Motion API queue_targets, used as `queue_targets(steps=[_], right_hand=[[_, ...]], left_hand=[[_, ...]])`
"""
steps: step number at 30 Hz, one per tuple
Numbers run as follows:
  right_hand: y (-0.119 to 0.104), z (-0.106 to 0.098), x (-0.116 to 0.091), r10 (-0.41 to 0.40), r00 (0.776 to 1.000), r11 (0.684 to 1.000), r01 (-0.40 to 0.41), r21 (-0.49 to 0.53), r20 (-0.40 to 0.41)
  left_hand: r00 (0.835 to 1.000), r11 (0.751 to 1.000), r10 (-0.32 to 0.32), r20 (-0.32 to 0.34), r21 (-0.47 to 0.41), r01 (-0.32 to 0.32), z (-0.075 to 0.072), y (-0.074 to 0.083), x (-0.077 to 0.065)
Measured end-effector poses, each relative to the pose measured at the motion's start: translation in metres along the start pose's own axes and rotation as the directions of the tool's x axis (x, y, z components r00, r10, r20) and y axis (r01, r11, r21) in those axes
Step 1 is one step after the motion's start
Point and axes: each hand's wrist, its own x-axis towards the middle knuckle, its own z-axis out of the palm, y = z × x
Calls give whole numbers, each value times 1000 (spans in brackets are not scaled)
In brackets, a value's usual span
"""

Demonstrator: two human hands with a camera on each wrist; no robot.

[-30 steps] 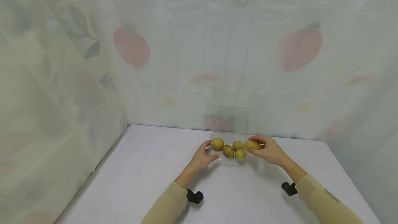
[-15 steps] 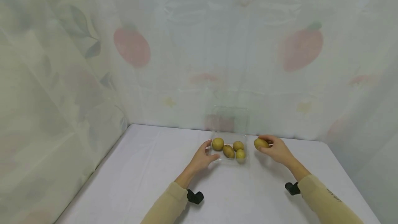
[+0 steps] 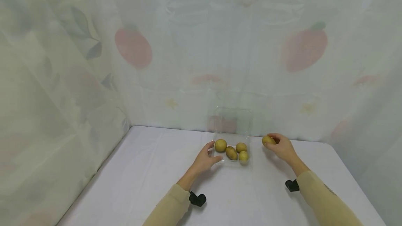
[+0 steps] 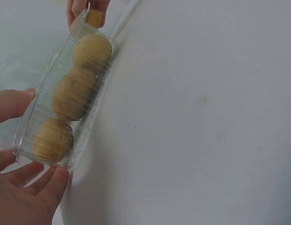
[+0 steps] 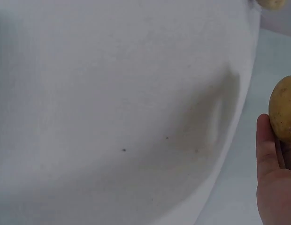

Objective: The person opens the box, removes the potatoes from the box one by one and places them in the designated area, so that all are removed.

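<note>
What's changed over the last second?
The right hand carried its potato away from the right side of the clear plastic container, rightward and slightly up in the head view. Nothing was newly grasped or released. Unchanged: the left hand holding the container's left side, the four potatoes inside, and the open lid.

A curtained-off booth, shown by fruit-printed sheets (image 3: 201,37) hanging behind and beside a white table (image 3: 141,173).
</note>
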Motion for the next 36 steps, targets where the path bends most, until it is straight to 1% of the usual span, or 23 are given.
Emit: queue_targets(steps=[5,9,15,19,24,27,33,36], right_hand=[[6,6,3,59,998,998,-59,5,13],[9,11,3,91,996,996,-90,-5,24],[11,16,3,95,995,995,-93,-42,43],[9,13,4,90,993,994,-85,-62,71],[5,7,5,65,992,992,-53,-110,106],[0,2,3,26,993,991,-10,-136,114],[-16,-4,1,-61,993,981,78,-179,99],[-24,-4,1,-85,993,980,98,-175,78]], left_hand=[[1000,1000,-6,-4,1,6,0,1,0],[1000,1000,-10,1,4,10,2,0,-1],[1000,1000,-20,0,4,20,3,1,-1],[1000,1000,-19,0,14,19,1,1,0],[1000,1000,-19,1,16,19,0,1,1],[1000,1000,-12,1,16,12,0,1,1],[1000,1000,-13,-2,16,13,0,0,2],[1000,1000,-22,5,4,22,0,1,2]])
